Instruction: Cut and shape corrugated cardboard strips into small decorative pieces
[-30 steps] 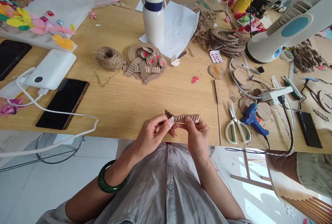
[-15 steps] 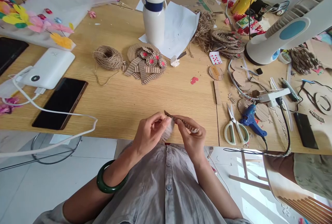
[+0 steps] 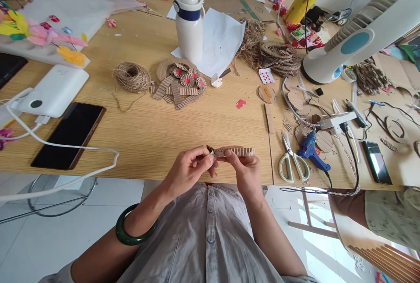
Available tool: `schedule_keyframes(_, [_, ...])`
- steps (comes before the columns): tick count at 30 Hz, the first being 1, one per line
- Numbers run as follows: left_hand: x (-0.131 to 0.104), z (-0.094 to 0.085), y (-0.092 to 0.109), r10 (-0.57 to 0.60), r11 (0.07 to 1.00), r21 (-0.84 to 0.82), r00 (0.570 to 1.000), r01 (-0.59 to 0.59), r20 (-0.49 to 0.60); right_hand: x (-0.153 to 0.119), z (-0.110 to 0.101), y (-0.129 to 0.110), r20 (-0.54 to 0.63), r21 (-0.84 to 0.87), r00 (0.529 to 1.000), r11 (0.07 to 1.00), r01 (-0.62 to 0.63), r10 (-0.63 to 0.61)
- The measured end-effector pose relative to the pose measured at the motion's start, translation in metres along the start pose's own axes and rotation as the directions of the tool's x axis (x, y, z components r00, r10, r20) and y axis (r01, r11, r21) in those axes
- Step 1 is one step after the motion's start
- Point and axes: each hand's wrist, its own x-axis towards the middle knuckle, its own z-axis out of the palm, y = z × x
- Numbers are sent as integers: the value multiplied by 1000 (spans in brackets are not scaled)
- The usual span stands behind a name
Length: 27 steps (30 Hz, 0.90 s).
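Many scraps (image 3: 324,141) atop tbl (image 3: 147,130); tiled flr (image 3: 124,191)

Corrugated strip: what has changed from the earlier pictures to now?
Since half a second ago, the strip has swung from slanting down rightward to nearly level, its ridged face showing again. The left hand and right hand kept hold; the scissors stayed put.

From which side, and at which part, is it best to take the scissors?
Probably take the scissors by their pale handle loops, coming from the near table edge: the loops face that edge, while the blades point away. A blue glue gun crowds the right side.
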Motion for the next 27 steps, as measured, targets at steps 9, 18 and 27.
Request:
schedule_keyframes(9, [1, 6, 1, -127, 988, -101, 988, 119, -87, -4, 4, 5, 4, -102, 987, 982, 159, -160])
schedule_keyframes(18, [2, 7, -5, -43, 999, 7, 996, 43, -78, -2, 5, 7, -20, -102, 991, 986, 129, -132])
schedule_keyframes(27, [1, 8, -4, -83, 996, -50, 991, 78, -104, -1, 7, 11, 32, -149, 990, 978, 143, -140])
